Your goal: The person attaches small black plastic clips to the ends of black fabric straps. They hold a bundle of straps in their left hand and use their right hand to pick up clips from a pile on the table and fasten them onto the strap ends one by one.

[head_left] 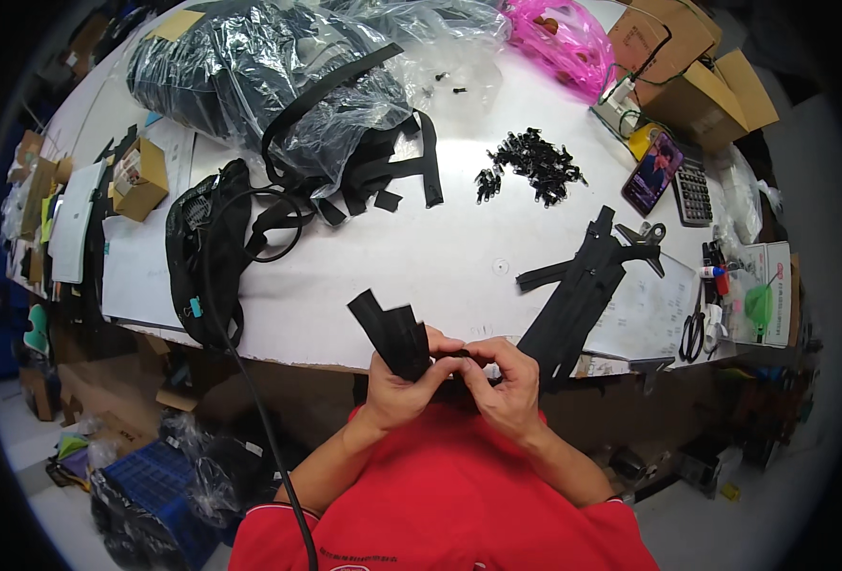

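Close to my body, at the table's near edge, my left hand (pixel 397 393) is closed around a folded black zipper tape (pixel 388 333). Its loose ends stick up and to the left out of my fist. My right hand (pixel 507 388) pinches at a dark bit between the two hands, thumb against forefinger; the fingers hide what it is. Several more black zipper tapes (pixel 581 295) lie in a bundle just right of my right hand, partly over the edge. Farther off is a heap of small black zipper sliders (pixel 540 169).
A large plastic-wrapped dark bundle (pixel 250 76) fills the back left, with black strips (pixel 373 171) before it. A black bag (pixel 202 252) and cable lie left. Right are metal clamp-like scissors (pixel 645 238), a phone (pixel 654 173), a calculator (pixel 692 190), an open carton (pixel 716 100) and a pink bag (pixel 564 48).
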Demonstrator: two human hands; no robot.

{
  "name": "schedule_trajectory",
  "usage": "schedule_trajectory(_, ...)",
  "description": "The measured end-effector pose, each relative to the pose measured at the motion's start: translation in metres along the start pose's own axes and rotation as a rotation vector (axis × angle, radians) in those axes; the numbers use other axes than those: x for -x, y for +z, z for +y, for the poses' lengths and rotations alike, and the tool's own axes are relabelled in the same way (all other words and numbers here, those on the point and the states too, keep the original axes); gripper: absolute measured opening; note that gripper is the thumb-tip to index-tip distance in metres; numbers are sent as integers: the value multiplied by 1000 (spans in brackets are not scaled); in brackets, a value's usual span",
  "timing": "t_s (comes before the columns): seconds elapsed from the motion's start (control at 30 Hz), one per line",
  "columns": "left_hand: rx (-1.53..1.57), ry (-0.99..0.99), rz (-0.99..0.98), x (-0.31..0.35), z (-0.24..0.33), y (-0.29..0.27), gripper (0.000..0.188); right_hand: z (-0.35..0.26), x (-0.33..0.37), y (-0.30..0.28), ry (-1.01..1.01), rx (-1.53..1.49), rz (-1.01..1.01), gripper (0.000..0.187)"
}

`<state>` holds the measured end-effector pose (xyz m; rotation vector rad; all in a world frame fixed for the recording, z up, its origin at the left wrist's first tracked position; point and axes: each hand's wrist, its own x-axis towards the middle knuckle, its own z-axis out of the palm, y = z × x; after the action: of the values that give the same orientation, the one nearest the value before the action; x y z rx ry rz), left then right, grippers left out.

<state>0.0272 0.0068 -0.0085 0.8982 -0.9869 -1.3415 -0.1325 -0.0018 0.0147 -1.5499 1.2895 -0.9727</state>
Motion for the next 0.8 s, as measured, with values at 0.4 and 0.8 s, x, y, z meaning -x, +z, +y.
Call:
schedule_trajectory(0.4,-42,-127,-70,-3,2,-5,19,10,-6,-11,-3,15,-113,8)
schedule_trajectory(0.8,-34,-261,-55,-3,-6,-8,16,19,-2,-4,59,-59,-30,6)
